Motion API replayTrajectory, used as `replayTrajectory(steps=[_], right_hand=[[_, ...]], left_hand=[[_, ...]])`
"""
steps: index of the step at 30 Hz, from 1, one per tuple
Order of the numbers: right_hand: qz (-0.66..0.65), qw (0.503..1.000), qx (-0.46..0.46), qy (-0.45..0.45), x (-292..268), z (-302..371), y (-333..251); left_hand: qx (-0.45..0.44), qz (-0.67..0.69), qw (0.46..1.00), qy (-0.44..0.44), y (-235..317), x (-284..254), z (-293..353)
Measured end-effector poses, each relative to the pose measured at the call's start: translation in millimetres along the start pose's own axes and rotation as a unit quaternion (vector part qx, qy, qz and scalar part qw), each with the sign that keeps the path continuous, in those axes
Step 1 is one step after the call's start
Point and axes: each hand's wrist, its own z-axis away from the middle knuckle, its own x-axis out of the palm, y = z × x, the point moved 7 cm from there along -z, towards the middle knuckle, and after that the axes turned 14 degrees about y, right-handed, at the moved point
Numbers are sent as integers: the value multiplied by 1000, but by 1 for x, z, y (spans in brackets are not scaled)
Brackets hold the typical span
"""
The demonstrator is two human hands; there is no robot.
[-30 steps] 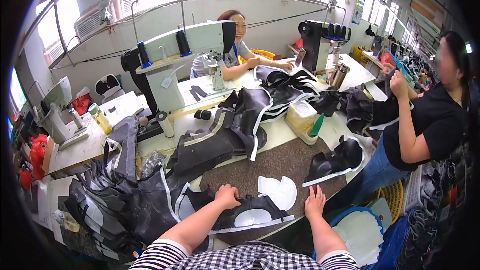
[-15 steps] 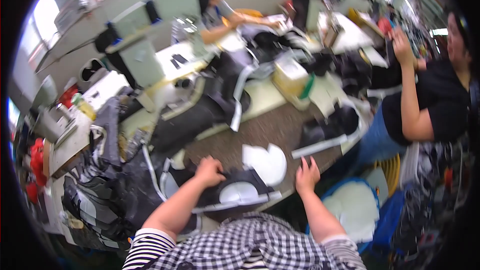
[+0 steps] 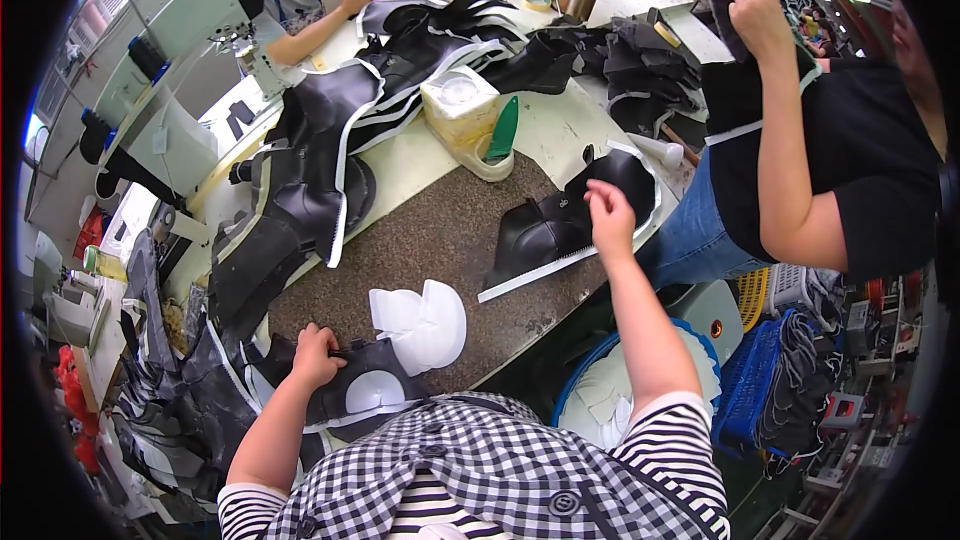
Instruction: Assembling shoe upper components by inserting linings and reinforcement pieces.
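My left hand (image 3: 318, 355) is closed at the edge of a black shoe upper piece (image 3: 390, 362), which lies at the near edge of the table. A white rounded patch (image 3: 374, 393) sits on that piece. Beside it lie white stiffener pieces (image 3: 420, 325), overlapping each other. Over to the right, my right hand (image 3: 612, 218) hovers at a black leather boot upper (image 3: 535, 240) edged with a white strip. Its fingers are loosely bent and apart, with nothing visible in them; whether they touch the leather I cannot tell.
A yellowed glue container (image 3: 460, 120) with a green-handled tool (image 3: 502, 128) stands beyond the brown work mat (image 3: 420, 230). Black uppers (image 3: 330, 105) pile up at left and behind. A blue-rimmed tub (image 3: 575, 380) of white pieces stands at right. Two co-workers sit or stand nearby.
My right hand has moved forward from the table's near edge to the boot upper on the right. The view has shifted, while my left hand stays on the black piece.
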Motion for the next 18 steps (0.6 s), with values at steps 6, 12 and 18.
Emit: replayTrajectory(steps=[6,12,18], right_hand=[[92,994,0,55,17,-155,85],[275,955,-108,18,23,-265,154],[668,732,130,-31,-59,-342,253]], left_hand=[[-34,-10,999,14,16,-7,-7],[-77,-20,997,11,12,-18,-1],[-78,-44,995,-32,15,-12,-9]])
